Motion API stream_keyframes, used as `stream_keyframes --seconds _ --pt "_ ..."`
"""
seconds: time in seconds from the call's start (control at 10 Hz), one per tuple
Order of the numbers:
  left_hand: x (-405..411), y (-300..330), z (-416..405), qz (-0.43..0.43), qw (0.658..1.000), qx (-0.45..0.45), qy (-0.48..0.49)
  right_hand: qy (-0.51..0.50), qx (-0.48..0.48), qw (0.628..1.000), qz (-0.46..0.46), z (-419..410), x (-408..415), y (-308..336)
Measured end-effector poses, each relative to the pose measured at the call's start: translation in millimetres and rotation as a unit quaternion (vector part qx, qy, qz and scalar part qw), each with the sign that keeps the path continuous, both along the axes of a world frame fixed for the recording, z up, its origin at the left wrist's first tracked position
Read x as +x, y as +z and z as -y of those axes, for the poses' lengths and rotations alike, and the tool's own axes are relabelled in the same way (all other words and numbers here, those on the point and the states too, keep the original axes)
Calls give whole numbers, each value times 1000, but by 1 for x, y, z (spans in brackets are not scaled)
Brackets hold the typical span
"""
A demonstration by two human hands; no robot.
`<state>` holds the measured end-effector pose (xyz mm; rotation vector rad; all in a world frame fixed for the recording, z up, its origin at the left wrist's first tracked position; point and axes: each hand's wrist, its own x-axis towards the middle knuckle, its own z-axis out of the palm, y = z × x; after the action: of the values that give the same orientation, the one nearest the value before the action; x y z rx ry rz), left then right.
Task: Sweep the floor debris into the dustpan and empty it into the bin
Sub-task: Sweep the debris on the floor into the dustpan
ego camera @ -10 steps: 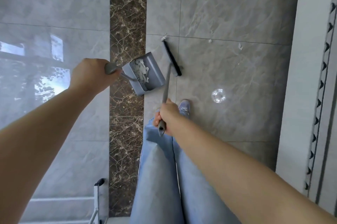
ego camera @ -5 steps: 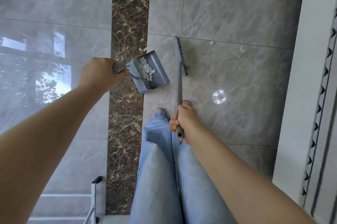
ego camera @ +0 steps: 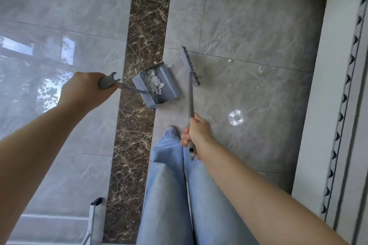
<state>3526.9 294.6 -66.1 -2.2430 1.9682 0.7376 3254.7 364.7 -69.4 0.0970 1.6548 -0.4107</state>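
On the grey floor (ego camera: 249, 15), left hand (ego camera: 83, 91) grips the dustpan (ego camera: 159, 85) handle; right hand (ego camera: 196, 133) clamps the broom (ego camera: 190, 69), debris (ego camera: 259, 69) nearby.

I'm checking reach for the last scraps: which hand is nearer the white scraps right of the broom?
Right. The right hand is below-left of the scraps; the left hand is far left, beyond the dustpan.

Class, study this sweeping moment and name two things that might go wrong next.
1. The dustpan already holds a heap of white scraps; tilting it may spill them.
2. Loose scraps lie right of the broom head, away from the pan, so they may be missed.
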Motion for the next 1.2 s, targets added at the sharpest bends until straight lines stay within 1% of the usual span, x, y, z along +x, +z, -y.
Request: stream_keyframes --seconds 0.1,0.2,0.3,0.4,0.5,0.6,0.7,0.8,0.9,1.0,1.1,1.2 --pt "26 8 -3 9 999 -25 25 30 6 999 -44 52 -8 -8" --pt "46 8 -4 24 998 -37 45 141 -41 984 -100 99 -15 -18" --pt "56 -2 -5 32 997 -10 64 217 -23 970 -103 130 -13 -41" --pt "49 -15 -8 32 996 16 82 288 -6 954 -87 118 12 -53" --pt "44 -24 -10 25 995 9 99 285 32 956 -53 70 58 -62" --pt "45 -30 -9 31 994 5 106 221 85 972 2 19 95 -61" --pt "45 -33 -7 37 993 3 111 192 66 978 45 -15 118 -56" --pt "45 -31 -8 39 993 14 114 201 36 978 47 -36 119 -42" --pt "45 -33 -10 24 993 18 113 190 -11 981 34 -31 103 -30" --pt "42 -35 -11 14 994 16 104 192 -6 981 -1 -12 92 -38" --pt "37 -35 -15 9 996 10 88 191 34 981 9 1 94 -52" --pt "29 -34 -17 -2 996 17 88 176 64 981 49 -7 98 -46"
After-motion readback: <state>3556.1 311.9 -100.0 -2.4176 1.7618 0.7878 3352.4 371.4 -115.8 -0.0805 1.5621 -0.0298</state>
